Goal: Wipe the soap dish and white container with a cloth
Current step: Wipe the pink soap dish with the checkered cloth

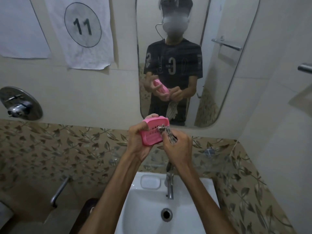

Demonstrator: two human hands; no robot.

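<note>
My left hand grips a pink slotted soap dish, held tilted above the sink with its inside turned toward me. My right hand is closed on a bunched grey-and-white cloth, and the cloth presses against the right end of the dish. More of the cloth hangs below my right hand; it shows in the mirror. No white container is visible, apart from a white moulded soap recess on the sink's back ledge.
A white sink lies below my arms, with a chrome tap at its back and a drain. A mirror on the wall reflects a person. A chrome wall valve is at the left, a grab bar at lower left.
</note>
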